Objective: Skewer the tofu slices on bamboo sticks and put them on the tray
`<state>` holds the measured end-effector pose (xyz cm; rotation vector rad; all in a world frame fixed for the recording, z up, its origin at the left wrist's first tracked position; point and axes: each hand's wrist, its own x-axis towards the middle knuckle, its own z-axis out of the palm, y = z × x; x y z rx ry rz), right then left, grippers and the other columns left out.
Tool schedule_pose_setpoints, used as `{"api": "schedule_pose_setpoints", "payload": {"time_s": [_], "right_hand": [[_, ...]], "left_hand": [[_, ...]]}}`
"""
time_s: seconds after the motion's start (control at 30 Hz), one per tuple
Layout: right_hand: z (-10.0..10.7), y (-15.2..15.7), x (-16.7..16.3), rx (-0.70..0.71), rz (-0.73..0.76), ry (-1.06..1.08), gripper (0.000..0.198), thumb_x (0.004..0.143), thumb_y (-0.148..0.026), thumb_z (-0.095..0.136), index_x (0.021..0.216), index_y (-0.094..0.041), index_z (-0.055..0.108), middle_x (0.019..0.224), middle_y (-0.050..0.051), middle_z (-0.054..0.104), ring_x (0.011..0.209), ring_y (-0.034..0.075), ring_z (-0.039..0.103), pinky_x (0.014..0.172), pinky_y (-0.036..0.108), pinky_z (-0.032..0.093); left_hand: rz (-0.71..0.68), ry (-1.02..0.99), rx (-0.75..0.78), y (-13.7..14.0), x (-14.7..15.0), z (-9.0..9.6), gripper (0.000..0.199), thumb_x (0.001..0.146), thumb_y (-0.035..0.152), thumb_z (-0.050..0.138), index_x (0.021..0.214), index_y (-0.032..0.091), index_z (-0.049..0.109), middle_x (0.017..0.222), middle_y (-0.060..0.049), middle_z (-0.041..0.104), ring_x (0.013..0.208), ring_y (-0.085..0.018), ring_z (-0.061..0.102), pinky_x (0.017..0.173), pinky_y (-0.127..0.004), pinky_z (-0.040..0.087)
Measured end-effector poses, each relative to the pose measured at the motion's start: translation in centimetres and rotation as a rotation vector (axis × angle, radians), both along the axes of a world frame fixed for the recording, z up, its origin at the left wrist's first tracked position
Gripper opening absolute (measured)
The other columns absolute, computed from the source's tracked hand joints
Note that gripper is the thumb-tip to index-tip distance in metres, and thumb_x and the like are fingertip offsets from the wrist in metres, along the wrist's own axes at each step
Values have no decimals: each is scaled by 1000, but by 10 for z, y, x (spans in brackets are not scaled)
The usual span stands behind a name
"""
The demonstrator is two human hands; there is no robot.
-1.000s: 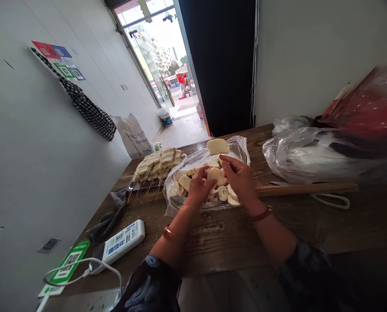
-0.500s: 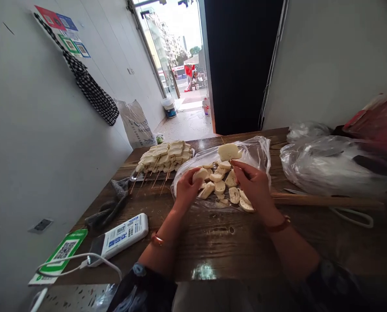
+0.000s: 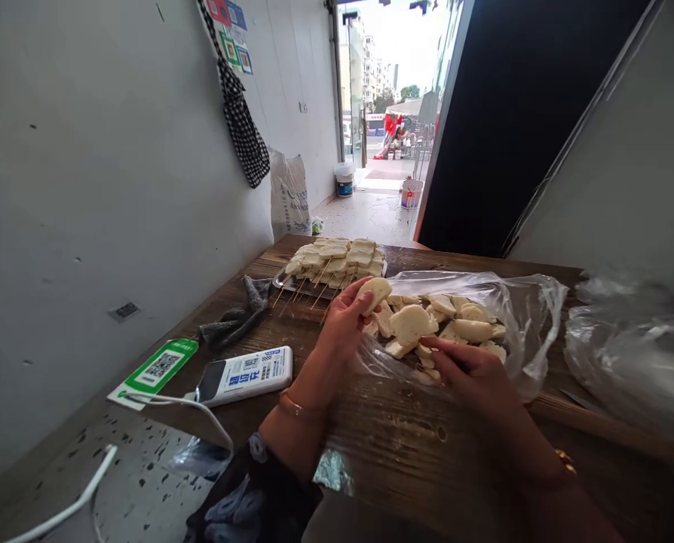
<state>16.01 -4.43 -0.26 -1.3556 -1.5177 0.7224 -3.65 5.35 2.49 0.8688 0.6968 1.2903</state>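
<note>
Two hands [image 3: 345,320] [image 3: 476,373], two held slices [image 3: 378,292] [image 3: 409,323], one tray [image 3: 279,282]

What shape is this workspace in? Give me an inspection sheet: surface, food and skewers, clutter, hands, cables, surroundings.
Surface: dark wooden table; a bright reflection near its front edge.
Food and skewers: pale slices heaped on a spread clear plastic bag; skewered slices stacked on a tray behind it to the left.
Clutter: grey cloth, white device and green code card at left; crumpled plastic at right.
Hands: left hand grips one slice; right hand is at the edge of another, its grip unclear.
Cables: white cable meets the device's dark end and crosses the card.
Surroundings: checkered cloth hangs on the left wall; two buckets stand beyond the table.
</note>
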Motion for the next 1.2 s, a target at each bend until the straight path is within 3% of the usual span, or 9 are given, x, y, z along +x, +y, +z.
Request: {"api": "schedule_pose_setpoints", "payload": {"time_s": [0.13,0.23,0.57,0.87,1.2], "right_hand": [[-4,-1,-3,17,42,-58,31,85,-37,62,105,-20,76,97,8,76,82,23,71,73,34,57],[-6,-1,-4,11,60,-85,31,86,-38,61,108,-20,75,106,9,75,94,26,71,82,37,57],[-8,1,-3,37,57,-107,31,86,-35,60,110,-21,74,110,7,73,102,28,69,88,39,56],[-12,3,-5,-6,18,-90,33,86,-36,60,110,-19,74,108,9,74,96,27,71,75,33,60],[-15,3,-9,114,-10,-134,28,86,-33,60,107,-21,75,105,6,75,95,25,71,84,34,57]], "left_hand": [[-25,-41,-28,1,-3,-1,46,58,35,85,94,13,67,84,-4,69,61,-7,58,49,-16,37],[-30,-59,-25,0,-2,-1,45,58,35,85,92,13,67,80,-3,67,60,-7,57,50,-16,37],[-49,-75,-29,-3,1,2,47,55,35,88,92,12,69,79,-3,67,59,-6,56,48,-17,34],[-9,22,58,-4,4,-2,42,60,34,84,95,13,71,76,-2,67,60,-8,56,51,-19,32],[-16,100,73,-8,10,-7,42,62,37,83,95,13,74,69,-2,67,55,-7,48,50,-20,29]]}}
